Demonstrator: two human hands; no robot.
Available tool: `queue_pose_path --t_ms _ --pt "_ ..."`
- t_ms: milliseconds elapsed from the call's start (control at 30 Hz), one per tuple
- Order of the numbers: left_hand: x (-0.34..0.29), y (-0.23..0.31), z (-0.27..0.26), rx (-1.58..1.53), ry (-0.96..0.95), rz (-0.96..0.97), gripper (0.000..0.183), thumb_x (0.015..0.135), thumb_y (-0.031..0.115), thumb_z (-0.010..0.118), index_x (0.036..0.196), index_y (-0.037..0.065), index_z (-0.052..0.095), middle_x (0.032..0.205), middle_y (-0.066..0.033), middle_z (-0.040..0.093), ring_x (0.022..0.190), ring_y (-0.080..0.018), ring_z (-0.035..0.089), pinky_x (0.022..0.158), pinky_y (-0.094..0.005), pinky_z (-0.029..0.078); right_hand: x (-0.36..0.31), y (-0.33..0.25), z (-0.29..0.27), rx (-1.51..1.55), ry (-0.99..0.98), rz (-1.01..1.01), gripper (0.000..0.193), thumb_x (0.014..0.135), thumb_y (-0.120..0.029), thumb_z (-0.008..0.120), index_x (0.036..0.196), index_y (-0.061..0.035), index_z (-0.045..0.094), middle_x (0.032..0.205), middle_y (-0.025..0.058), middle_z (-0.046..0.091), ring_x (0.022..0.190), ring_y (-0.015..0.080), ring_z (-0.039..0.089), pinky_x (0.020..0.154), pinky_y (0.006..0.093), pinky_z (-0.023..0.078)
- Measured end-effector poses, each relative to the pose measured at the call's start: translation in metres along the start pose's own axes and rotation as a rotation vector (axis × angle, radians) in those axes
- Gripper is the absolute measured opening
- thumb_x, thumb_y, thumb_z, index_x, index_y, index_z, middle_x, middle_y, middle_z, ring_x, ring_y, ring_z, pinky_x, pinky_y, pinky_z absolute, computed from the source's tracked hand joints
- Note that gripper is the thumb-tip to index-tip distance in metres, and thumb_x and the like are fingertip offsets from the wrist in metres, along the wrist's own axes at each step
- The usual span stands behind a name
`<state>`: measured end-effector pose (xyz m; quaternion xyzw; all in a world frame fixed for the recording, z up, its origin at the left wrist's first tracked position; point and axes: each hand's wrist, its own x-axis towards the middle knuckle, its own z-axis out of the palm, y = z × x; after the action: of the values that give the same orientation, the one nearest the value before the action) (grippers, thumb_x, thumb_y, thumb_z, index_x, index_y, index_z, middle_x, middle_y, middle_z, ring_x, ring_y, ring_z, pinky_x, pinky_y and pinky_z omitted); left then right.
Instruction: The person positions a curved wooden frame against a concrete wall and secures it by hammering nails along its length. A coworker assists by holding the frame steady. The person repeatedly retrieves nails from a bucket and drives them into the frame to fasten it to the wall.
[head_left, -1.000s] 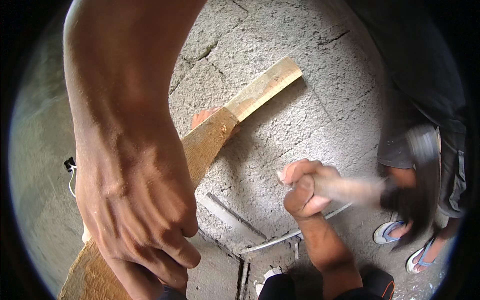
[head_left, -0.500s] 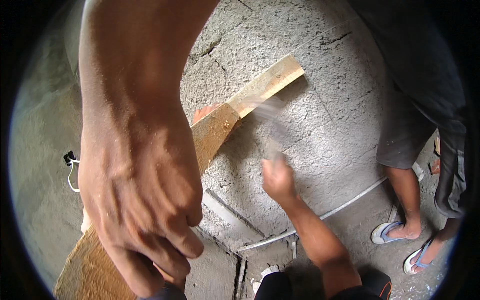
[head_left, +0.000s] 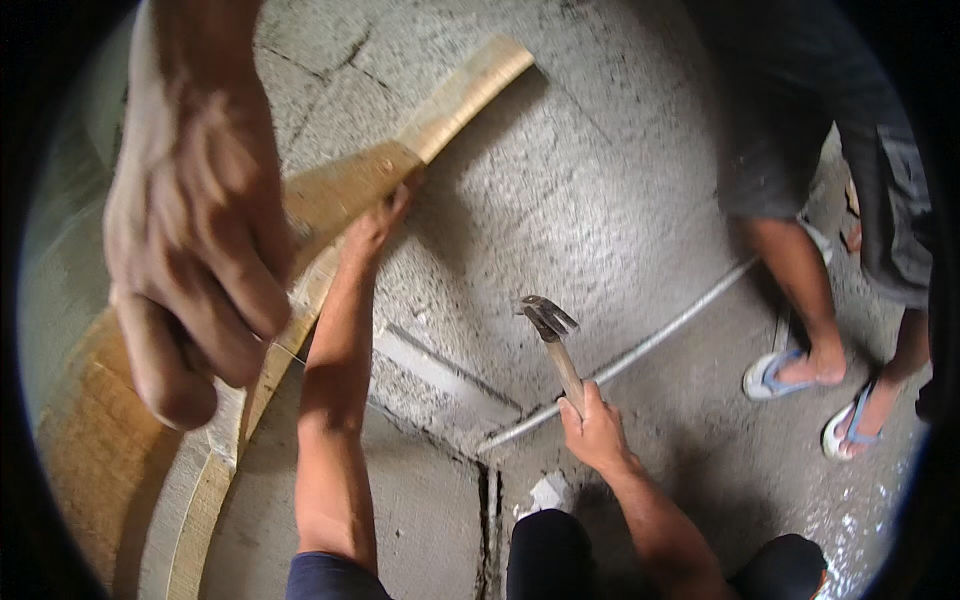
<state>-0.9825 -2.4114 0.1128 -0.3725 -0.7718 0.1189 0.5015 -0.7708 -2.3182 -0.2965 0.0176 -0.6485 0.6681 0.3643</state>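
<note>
My right hand is closed round the wooden handle of a claw hammer, its metal head raised over the rough concrete. My left hand reaches up and grips the underside of a wooden board, near where it meets a narrower wooden strip. That strip slants up and to the right against the concrete. Another person's hand hangs down at the upper left, in front of the boards, with its fingers curled. It hides part of the wood.
A rough concrete surface fills the middle. At lower left stand a wide board and a thin curved wooden strip. A pale rod runs along the concrete's lower edge. A person's legs in sandals stand at right.
The hammer, blurred before by its swing near the wood, has dropped back toward me and is clear. The other person's hand and the boards appear further up and left. My left forearm now shows.
</note>
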Motion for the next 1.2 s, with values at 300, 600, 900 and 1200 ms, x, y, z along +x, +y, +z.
queue_pose_path --t_ms 300,600,900,1200 --pt "-0.304 0.171 0.087 -0.881 -0.316 -0.632 0.035 0.102 -0.004 0.040 0.135 0.003 0.048 0.096 -0.0124 0.065 0.086 -0.0255 0.063 0.082 -0.0391 0.051 -0.098 0.051 -0.036 -0.261 -0.249 0.283 0.030 0.097 -0.025 0.069 0.110 -0.0047 0.051 0.075 0.0299 0.067 0.077 0.0547 0.067 0.066 0.0602 0.052" --pt "-0.398 0.169 0.108 -1.265 -0.528 -0.774 0.041 0.098 -0.003 0.059 0.139 0.001 0.060 0.105 -0.0110 0.073 0.100 -0.0171 0.070 0.092 -0.0339 0.056 -0.123 0.053 -0.003 -0.402 -0.339 0.486 0.035 0.099 -0.029 0.065 0.121 -0.0047 0.052 0.094 0.0321 0.070 0.092 0.0535 0.069 0.082 0.0614 0.053" --pt "-0.235 0.077 0.035 -1.434 0.307 -0.610 0.032 0.100 0.023 0.071 0.119 -0.003 0.075 0.100 -0.0045 0.074 0.092 -0.0107 0.063 0.085 -0.0280 0.052 -0.098 -0.008 -0.003 -0.550 -0.390 0.390 0.034 0.102 -0.027 0.063 0.125 -0.0053 0.052 0.090 0.0315 0.070 0.091 0.0541 0.070 0.078 0.0587 0.053" --pt "-0.065 0.042 0.023 -1.766 0.813 -0.528 0.026 0.103 0.014 0.062 0.114 -0.007 0.071 0.109 -0.0141 0.075 0.095 -0.0171 0.074 0.086 -0.0294 0.059 -0.022 -0.108 -0.035 -0.765 -0.119 -0.351 0.037 0.099 -0.013 0.065 0.132 0.0002 0.056 0.085 0.0205 0.068 0.075 0.0377 0.070 0.068 0.0454 0.055"
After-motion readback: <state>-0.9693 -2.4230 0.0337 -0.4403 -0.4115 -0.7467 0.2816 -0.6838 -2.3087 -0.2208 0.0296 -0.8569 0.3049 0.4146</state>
